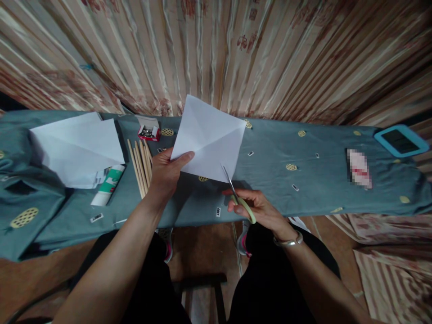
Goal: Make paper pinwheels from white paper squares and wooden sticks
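Observation:
A creased white sheet of paper [211, 139] is held up above the cloth-covered table. My left hand [168, 168] pinches its lower left corner, thumb on top. In my right hand [258, 207] is a pair of scissors [248, 209] with pale green handles, my fingers through the loops. The blades point up and to the left, at the paper's lower right edge. One blade shows over the sheet; whether it has cut in I cannot tell. Fold lines cross near the middle of the paper.
Left of the paper lie several wooden sticks [138, 164], a small red box [149, 131] of metal pieces, a green and white glue stick [108, 185] and more white sheets [77, 148]. At the right are a blue-framed tablet [401, 140] and a blurred-out pink item [359, 168]. A pleated curtain [216, 54] hangs behind the table.

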{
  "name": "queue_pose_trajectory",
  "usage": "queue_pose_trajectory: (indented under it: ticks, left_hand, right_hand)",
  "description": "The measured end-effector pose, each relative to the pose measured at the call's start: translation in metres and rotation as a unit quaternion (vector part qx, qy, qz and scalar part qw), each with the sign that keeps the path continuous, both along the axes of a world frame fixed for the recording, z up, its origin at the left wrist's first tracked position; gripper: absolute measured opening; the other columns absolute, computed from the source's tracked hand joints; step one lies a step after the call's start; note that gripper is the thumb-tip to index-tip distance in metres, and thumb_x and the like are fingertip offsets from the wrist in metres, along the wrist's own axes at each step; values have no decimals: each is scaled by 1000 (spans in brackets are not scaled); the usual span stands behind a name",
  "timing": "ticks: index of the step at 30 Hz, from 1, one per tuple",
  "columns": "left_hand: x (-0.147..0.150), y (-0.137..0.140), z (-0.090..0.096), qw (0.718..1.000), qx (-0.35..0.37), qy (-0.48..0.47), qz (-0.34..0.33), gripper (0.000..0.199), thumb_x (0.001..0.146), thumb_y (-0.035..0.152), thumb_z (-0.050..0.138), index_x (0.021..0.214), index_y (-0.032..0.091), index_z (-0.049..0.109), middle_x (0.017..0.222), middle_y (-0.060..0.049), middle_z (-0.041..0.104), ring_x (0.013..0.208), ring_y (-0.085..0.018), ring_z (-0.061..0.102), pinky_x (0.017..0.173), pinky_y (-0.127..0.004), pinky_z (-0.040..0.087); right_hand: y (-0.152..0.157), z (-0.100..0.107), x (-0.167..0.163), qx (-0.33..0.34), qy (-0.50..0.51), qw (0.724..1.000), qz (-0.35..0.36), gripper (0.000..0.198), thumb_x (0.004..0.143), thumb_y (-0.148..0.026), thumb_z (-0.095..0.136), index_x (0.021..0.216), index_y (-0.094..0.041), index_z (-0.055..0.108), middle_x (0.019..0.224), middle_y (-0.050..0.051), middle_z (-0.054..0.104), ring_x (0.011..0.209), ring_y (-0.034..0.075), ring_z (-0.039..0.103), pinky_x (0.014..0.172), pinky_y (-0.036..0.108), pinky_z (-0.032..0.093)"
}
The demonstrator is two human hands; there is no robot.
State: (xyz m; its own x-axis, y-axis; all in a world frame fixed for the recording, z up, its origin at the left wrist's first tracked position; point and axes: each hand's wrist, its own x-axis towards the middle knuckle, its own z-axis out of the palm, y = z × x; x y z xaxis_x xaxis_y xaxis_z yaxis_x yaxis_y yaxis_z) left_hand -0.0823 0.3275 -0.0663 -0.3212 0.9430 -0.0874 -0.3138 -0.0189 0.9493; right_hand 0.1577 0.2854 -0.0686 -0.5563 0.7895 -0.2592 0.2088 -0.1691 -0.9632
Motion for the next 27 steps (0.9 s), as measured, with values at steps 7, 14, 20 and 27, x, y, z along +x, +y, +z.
queue_pose_trajectory:
  ticks: [7,14,20,27]
  left_hand:
    - [0,0,0,1000,0,2,3,19,63,28,82,81,22,77,77,-1,74,68,-18,67,67,-32,55]
    - [0,1,0,1000,4,4,14,18,62,24,82,79,23,77,78,0,75,66,-17,66,67,-31,55]
    - [0,1,1,1000,-4,2,20,19,62,22,82,80,22,77,77,0,74,68,-18,67,67,-31,55]
    - [0,0,1,1000,7,6,13,17,63,23,81,80,22,77,78,-1,75,66,-16,66,65,-30,55]
  right_hand:
    - [0,-1,0,-14,0,1000,-16,46,75,-48,77,110,-19,70,73,-1,60,64,11,48,58,23,40]
    - [0,-1,-2,-33,7,999,-31,45,72,-44,80,108,-17,73,69,-3,59,60,8,48,59,23,43]
    - [0,-2,-2,-36,5,998,-44,45,69,-42,82,106,-18,75,65,-4,59,56,8,48,57,23,45]
    - [0,-2,-2,-44,6,998,-42,46,69,-42,82,106,-17,74,63,-5,57,55,7,48,56,22,45]
